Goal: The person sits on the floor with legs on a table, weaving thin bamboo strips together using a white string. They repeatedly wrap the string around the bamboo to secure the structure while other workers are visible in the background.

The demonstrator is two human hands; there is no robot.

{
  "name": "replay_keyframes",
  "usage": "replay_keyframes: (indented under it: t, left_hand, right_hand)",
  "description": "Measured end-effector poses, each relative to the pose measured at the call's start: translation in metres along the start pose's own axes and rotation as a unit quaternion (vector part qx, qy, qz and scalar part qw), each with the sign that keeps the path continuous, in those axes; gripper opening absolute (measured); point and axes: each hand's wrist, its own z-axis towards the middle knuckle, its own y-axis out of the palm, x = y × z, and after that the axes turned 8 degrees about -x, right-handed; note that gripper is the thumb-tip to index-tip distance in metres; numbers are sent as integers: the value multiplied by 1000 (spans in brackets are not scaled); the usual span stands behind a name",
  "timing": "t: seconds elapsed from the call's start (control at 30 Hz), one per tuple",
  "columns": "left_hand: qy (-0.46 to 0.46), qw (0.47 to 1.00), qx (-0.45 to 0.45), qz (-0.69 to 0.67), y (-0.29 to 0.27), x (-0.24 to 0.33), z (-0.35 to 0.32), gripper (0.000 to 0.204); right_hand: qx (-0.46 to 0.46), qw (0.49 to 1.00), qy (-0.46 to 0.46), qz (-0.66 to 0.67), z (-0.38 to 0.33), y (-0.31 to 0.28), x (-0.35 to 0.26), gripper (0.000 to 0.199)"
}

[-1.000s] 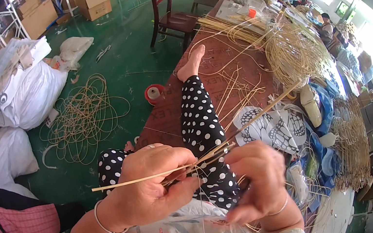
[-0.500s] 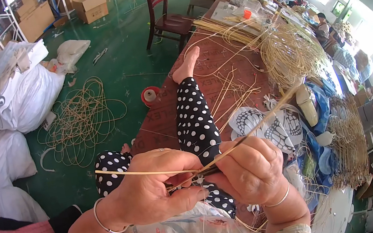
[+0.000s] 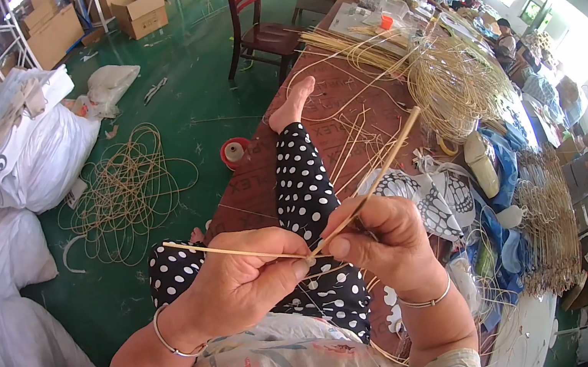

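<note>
Thin bamboo strips meet between my hands above my lap. One strip (image 3: 204, 248) slants leftward over my left hand (image 3: 244, 277), whose thumb and fingertips pinch it near the joint. A second, thicker strip (image 3: 398, 146) rises to the upper right from my right hand (image 3: 385, 238), closed round its lower end with the thumb against it. Just beneath the joint, another thin piece runs between both hands. Something small and dark shows among my right fingers, too hidden to name. The fingertips of the two hands almost touch, covering most of the joint.
My outstretched leg lies on a reddish-brown board (image 3: 257, 193) with loose strips. A red-rimmed spool (image 3: 234, 152) stands at its left edge. Butterfly-patterned wing pieces (image 3: 421, 197) and bundled bamboo coils (image 3: 453, 91) lie at right. Looped cane (image 3: 125, 196) covers floor at left; a chair (image 3: 260, 26) stands ahead.
My right hand has turned upward, and its strip now points more steeply up. My left hand has shifted slightly, its fingertips pinching closer to the joint.
</note>
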Motion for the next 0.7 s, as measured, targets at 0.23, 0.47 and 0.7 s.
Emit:
replay_keyframes:
  t: [0.23, 0.47, 0.7]
  left_hand:
    - [-42, 998, 41, -32, -6, -17, -6, 22]
    - [-108, 981, 46, 154, -12, -67, -64, 16]
    - [-264, 916, 273, 133, -36, -82, -130, 14]
  right_hand:
    - [84, 995, -21, 58, 7, 0, 14, 2]
    - [139, 983, 32, 115, 19, -18, 44, 6]
    - [177, 977, 111, 52, 41, -26, 109, 13]
